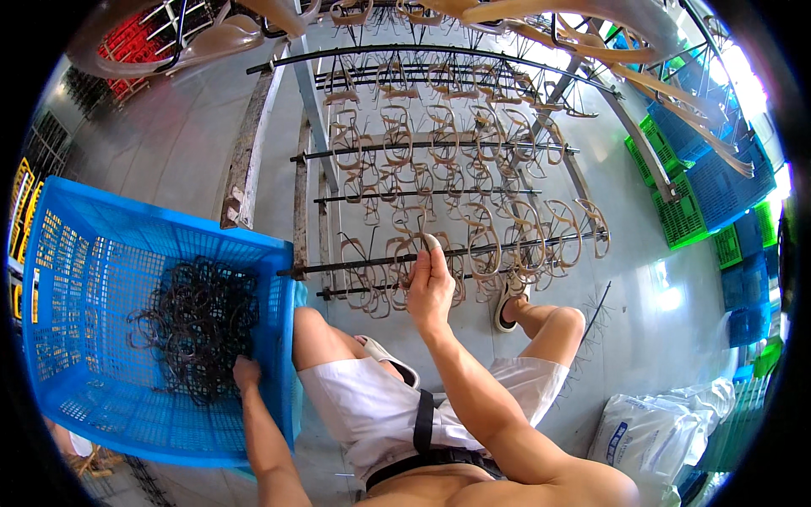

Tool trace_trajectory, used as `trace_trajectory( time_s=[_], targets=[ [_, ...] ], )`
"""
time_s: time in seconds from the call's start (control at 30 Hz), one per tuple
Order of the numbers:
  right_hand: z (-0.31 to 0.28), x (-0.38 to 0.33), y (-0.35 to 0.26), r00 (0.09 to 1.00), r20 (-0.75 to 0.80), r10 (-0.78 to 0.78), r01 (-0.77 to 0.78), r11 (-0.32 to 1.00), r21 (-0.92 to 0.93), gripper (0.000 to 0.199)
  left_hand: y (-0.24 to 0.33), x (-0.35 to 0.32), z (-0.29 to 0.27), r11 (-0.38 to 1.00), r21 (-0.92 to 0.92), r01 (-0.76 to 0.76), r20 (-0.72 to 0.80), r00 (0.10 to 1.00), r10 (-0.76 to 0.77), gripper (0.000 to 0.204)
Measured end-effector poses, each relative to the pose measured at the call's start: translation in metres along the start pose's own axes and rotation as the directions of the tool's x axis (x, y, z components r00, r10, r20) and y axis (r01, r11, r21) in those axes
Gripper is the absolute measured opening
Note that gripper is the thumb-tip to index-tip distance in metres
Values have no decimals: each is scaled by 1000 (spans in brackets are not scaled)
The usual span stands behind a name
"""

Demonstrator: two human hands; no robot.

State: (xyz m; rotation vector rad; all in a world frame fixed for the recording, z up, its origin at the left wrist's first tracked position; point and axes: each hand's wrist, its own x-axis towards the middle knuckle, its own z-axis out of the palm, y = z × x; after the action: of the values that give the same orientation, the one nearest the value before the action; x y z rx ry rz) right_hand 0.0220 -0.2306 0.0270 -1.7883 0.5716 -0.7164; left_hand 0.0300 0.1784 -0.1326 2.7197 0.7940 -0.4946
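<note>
My right hand (432, 283) is raised at the front of the rack, thumb and fingers pinched together. Its fingertips close on a tan curved frame (432, 242) at the nearest black rod (541, 243), where similar looped frames (483, 242) hang from thin wire hooks. Down inside the blue plastic basket (160, 221), my left hand (247, 373) is closed at the right edge of a tangled heap of dark, thin looped pieces (203, 325). Whatever its fingers hold is hidden.
Several more rods (439, 145) with hanging frames stretch behind, on a metal rack (253, 152). Large tan frames (591, 34) hang close overhead. Blue and green crates (684, 211) are stacked at the right, with white plastic sacks (655, 435) nearer. A spiky rod (596, 313) stands by my knee.
</note>
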Motion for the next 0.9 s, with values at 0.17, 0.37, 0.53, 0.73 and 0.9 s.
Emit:
trace_trajectory(
  time_s=[0.17,0.37,0.53,0.73,0.9],
  targets=[
    [-1,0,3,1000,-19,-2,3,1000,16,30,-1,-5,3,993,-25,115,-43,992,-116,49],
    [-24,9,4,983,128,133,-153,974,164,31,-32,22,21,973,220,63,-98,994,-42,45],
    [-52,3,-8,979,192,72,-58,995,-77,44,-38,45,31,949,309,65,106,989,-102,32],
    [-39,-44,-41,922,171,-347,387,840,-380,60,23,20,-80,920,355,-167,204,974,98,35],
    [29,-101,-57,645,730,-226,65,968,242,28,19,-41,-157,854,-465,-234,3,964,266,30]
  ],
)
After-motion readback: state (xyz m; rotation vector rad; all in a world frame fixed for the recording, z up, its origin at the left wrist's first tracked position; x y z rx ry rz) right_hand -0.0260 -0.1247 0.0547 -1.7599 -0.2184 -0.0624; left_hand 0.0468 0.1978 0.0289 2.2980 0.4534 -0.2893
